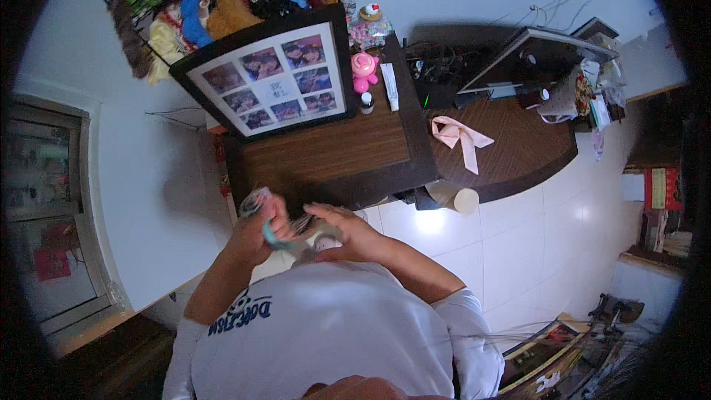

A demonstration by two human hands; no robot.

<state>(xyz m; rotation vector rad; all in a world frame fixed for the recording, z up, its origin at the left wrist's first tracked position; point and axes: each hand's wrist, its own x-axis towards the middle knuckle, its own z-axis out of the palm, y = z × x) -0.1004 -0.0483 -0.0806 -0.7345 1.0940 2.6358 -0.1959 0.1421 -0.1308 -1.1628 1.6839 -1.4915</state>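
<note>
In front of my white shirt, just off the near edge of the dark wooden cabinet, my two hands are close together. My left hand (275,219) is closed round something mostly hidden; a pale, shiny bit shows above the fist. A teal strip (275,238) curves along its lower side, and I cannot tell whether it is held or worn. Facing it, my right hand (342,232) has its fingers stretched out and apart, with nothing visibly gripped. Thin blurred strands show in the gap between the hands.
On the cabinet (326,159) stand a framed photo collage (272,87), a pink figurine (364,72), a small bottle (366,103) and a white tube (390,87). Right of it, a lower desk (511,130) bears a pink ribbon (465,142) and a monitor (533,63). Plush toys (222,7) fill a wire rack.
</note>
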